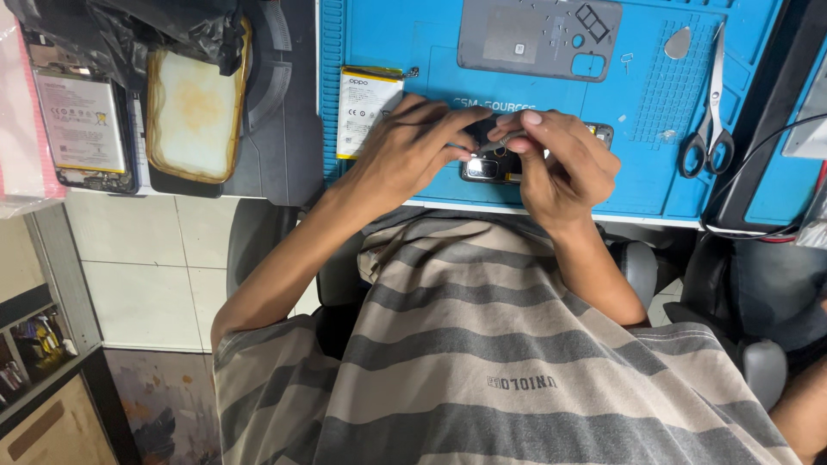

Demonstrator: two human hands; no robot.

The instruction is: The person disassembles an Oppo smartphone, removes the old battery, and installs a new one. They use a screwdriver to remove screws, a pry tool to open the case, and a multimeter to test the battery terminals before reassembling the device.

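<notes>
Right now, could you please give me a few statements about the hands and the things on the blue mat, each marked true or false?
1. Both hands, left hand and right hand, are on the opened phone. True.
2. The scissors are in the right hand. False: they lie alone on the blue mat, off to that hand's side.
3. A flat battery lies beside the left hand. True.
4. The grey back cover sits under the phone. False: it lies apart, further up the mat.
</notes>
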